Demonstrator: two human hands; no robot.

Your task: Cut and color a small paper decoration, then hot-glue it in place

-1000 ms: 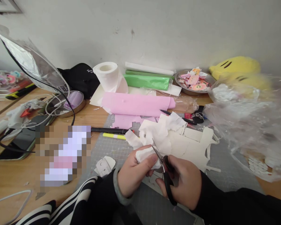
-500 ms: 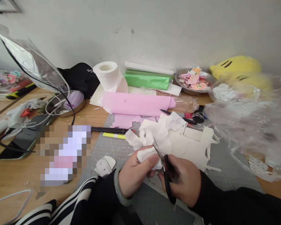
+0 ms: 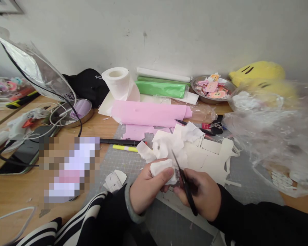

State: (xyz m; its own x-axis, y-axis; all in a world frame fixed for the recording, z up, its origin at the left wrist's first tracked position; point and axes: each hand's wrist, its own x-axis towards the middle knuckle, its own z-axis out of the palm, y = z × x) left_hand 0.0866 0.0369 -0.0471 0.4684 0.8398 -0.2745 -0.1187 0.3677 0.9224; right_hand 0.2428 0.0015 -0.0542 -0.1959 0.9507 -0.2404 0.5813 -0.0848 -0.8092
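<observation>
My left hand [image 3: 150, 186] pinches a small folded white piece [image 3: 162, 166], tissue-like or felt, with the thumb on top. My right hand [image 3: 201, 193] is wrapped round the black handles of a pair of scissors [image 3: 185, 186], whose blades point up and away, just right of the white piece. Whether the blades touch it I cannot tell. Beyond my hands lie torn white scraps [image 3: 169, 145] on a white sheet with cut-outs and drawn lines [image 3: 207, 157]. Part of the fingers of my right hand is hidden behind the handles.
A grey cutting mat [image 3: 128, 160] covers the desk's middle. Behind it stand a pink roll [image 3: 149, 113], a white paper roll [image 3: 120, 85], green packs [image 3: 161, 88] and a metal bowl of cut-outs [image 3: 213, 89]. Clear plastic bags [image 3: 269, 130] crowd the right; a phone [image 3: 25, 153] and cables the left.
The scissors have turned in my right hand, their blades now closer together and shifted slightly right of the white piece. My left hand stays nearly in place, with the white piece slightly turned.
</observation>
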